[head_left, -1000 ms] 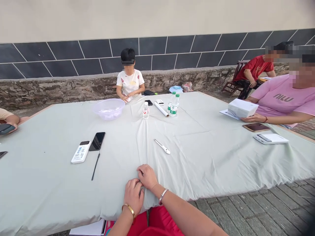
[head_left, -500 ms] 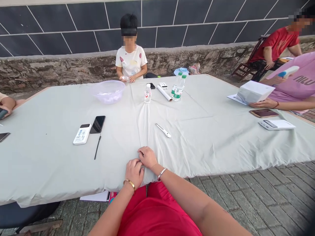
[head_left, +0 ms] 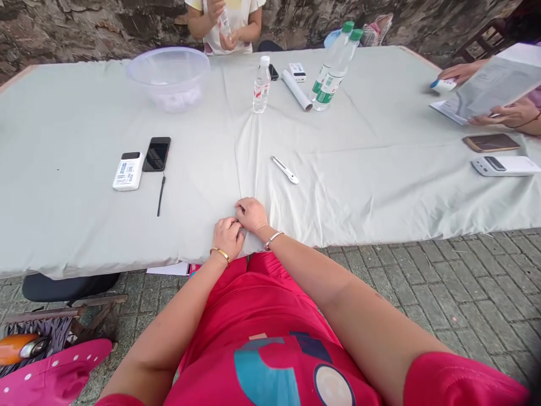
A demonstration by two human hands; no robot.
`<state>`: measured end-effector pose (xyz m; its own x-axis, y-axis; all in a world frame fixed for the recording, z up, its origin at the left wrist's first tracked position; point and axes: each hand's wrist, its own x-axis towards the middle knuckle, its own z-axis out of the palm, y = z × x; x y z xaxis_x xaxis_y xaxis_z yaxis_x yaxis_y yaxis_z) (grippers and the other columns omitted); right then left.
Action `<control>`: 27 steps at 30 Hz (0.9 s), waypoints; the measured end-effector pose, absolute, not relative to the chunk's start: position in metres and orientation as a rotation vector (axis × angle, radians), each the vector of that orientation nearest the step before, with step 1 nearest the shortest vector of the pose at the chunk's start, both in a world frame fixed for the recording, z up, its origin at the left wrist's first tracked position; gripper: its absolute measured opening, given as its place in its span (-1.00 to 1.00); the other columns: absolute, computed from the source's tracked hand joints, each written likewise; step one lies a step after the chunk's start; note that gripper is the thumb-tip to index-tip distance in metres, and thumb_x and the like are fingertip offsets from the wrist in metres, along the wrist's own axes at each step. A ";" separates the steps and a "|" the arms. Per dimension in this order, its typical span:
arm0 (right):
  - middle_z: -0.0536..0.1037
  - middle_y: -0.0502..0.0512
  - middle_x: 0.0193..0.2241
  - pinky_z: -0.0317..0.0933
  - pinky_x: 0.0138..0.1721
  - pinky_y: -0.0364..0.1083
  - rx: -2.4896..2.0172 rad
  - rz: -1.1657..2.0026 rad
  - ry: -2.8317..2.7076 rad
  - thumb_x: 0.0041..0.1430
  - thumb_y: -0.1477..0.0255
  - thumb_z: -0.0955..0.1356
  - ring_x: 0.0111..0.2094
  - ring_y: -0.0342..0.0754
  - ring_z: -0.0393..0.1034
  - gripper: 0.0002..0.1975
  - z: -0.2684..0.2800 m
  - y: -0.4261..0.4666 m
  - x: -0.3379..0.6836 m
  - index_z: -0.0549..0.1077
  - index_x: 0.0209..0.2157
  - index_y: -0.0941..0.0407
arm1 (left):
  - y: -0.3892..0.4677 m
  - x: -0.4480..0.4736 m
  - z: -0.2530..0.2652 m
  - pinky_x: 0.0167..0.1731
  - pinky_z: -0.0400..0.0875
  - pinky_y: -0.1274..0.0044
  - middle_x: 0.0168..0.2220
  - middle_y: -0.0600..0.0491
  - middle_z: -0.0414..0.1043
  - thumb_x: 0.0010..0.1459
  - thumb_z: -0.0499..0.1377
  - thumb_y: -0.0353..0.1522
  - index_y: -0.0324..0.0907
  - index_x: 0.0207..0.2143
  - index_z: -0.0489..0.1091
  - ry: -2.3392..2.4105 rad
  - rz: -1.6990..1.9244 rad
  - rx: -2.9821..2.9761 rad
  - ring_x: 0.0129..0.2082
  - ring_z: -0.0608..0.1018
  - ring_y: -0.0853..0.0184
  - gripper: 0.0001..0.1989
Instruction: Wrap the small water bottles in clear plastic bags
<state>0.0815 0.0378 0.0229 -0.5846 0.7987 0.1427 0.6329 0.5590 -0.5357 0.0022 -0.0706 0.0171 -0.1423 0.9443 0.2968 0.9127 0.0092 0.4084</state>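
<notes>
At the near edge of the cloth-covered table, my left hand (head_left: 229, 235) rests with its fingers curled under, a gold bracelet on the wrist. Just beyond it and touching it lies my right hand (head_left: 251, 215), also loosely closed, with a silver bracelet. No object shows in either hand; the undersides of the fingers are hidden. Nearest to them is a white utility knife (head_left: 284, 170), lying ahead and to the right. Ahead on the left, a white power bank (head_left: 128, 172) lies beside a black phone (head_left: 157, 154) with a wrist strap (head_left: 161, 196).
Farther back stand a translucent basin (head_left: 169, 79) holding white items, a small bottle (head_left: 261, 87), a paper roll (head_left: 297, 90) and two green-capped bottles (head_left: 332, 79). A person opposite holds a bottle (head_left: 224, 22). At right, another person's hands hold a white box (head_left: 499, 84).
My view has tilted down, so the table appears higher. My hands stay in place on the cloth. The person opposite has raised a bottle; the person at right has tipped the white box.
</notes>
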 end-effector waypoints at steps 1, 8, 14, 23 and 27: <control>0.52 0.10 -0.34 0.15 -0.18 -0.10 -1.170 0.617 -2.425 0.08 0.58 0.22 -0.27 -0.03 0.31 -0.78 0.023 0.038 0.081 0.48 -0.34 0.14 | -0.070 0.002 0.017 -0.21 0.27 0.35 -0.25 -0.05 0.38 0.00 0.13 -0.44 -0.16 -0.40 0.42 2.190 0.806 2.021 -0.24 0.35 0.18 -0.91; 0.52 0.08 -0.34 0.16 -0.18 -0.10 -1.187 0.616 -2.416 0.08 0.57 0.22 -0.26 -0.03 0.32 -0.79 0.022 0.038 0.080 0.48 -0.34 0.13 | -0.070 0.002 0.016 -0.21 0.28 0.34 -0.24 -0.07 0.39 0.00 0.13 -0.44 -0.16 -0.39 0.43 2.191 0.818 2.019 -0.24 0.36 0.18 -0.89; 0.52 0.09 -0.35 0.16 -0.18 -0.10 -1.175 0.616 -2.421 0.07 0.58 0.22 -0.27 -0.03 0.31 -0.78 0.021 0.038 0.081 0.48 -0.35 0.14 | -0.071 0.003 0.015 -0.22 0.28 0.34 -0.24 -0.06 0.39 0.00 0.13 -0.45 -0.17 -0.38 0.43 2.185 0.837 2.040 -0.25 0.35 0.18 -0.89; 0.53 0.08 -0.36 0.18 -0.17 -0.09 -1.168 0.668 -2.365 0.05 0.58 0.23 -0.27 -0.04 0.34 -0.78 0.021 0.038 0.083 0.49 -0.35 0.13 | -0.071 0.004 0.015 -0.22 0.28 0.35 -0.26 -0.04 0.39 0.01 0.13 -0.45 -0.16 -0.38 0.43 2.184 0.855 2.041 -0.25 0.36 0.19 -0.89; 0.54 0.06 -0.37 0.20 -0.19 -0.09 -1.207 0.750 -2.250 0.03 0.58 0.23 -0.30 -0.05 0.36 -0.78 0.024 0.039 0.082 0.50 -0.37 0.11 | -0.072 0.006 0.017 -0.21 0.28 0.34 -0.25 -0.05 0.39 0.01 0.13 -0.47 -0.16 -0.38 0.43 2.160 0.866 2.025 -0.23 0.35 0.19 -0.89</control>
<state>0.0819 0.0391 0.0240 -0.4989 0.8537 0.1494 0.5934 0.4621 -0.6590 0.0055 -0.0718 0.0167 -0.1373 0.9344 0.3288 0.9028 -0.0186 0.4297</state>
